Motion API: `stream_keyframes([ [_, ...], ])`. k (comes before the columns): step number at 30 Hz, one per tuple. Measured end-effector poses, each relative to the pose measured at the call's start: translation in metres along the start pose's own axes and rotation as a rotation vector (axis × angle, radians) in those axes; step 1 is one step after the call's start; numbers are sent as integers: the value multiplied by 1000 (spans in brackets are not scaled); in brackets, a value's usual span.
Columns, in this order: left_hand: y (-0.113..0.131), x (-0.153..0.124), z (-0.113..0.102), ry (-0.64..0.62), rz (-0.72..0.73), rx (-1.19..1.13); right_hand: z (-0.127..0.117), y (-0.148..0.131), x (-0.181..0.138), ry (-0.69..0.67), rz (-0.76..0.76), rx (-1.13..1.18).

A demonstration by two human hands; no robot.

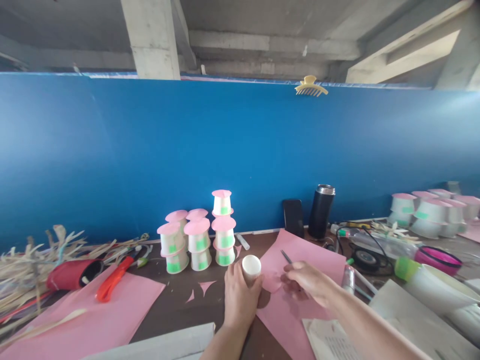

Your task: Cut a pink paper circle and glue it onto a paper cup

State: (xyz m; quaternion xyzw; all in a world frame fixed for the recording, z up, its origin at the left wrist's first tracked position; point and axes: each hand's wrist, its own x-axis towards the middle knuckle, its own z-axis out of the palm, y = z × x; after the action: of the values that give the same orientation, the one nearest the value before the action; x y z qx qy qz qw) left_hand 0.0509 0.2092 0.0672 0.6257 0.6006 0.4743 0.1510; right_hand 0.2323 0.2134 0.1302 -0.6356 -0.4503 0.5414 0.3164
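Note:
My left hand [240, 295] is wrapped around a small white paper cup [251, 268] whose round end faces up toward me. To its right, my right hand [305, 282] is closed on a thin dark pointed tool [286, 256]; the fingers hide its other end, so its exact kind is unclear. A rounded pink paper piece [271, 281] lies between the two hands, over a large pink sheet [300, 252]. Behind my left hand stand stacked white cups [224, 240] with pink paper discs and green patches.
Pink scraps [206, 287] lie left of my hand. Orange-handled cutters [112, 282], a red cup [73, 274] and pale strips [33, 265] are farther left. A phone [293, 217], black flask [321, 212], tape roll [365, 259] and more cup stacks [431, 215] stand right.

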Motion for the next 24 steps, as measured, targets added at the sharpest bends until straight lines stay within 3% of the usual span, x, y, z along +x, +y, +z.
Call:
stream_keyframes([
  [13, 4, 0, -1, -1, -32, 28, -1, -6, -27, -49, 4, 11],
  [24, 7, -1, -3, -19, -46, 51, -3, -1, -27, -60, 22, -3],
])
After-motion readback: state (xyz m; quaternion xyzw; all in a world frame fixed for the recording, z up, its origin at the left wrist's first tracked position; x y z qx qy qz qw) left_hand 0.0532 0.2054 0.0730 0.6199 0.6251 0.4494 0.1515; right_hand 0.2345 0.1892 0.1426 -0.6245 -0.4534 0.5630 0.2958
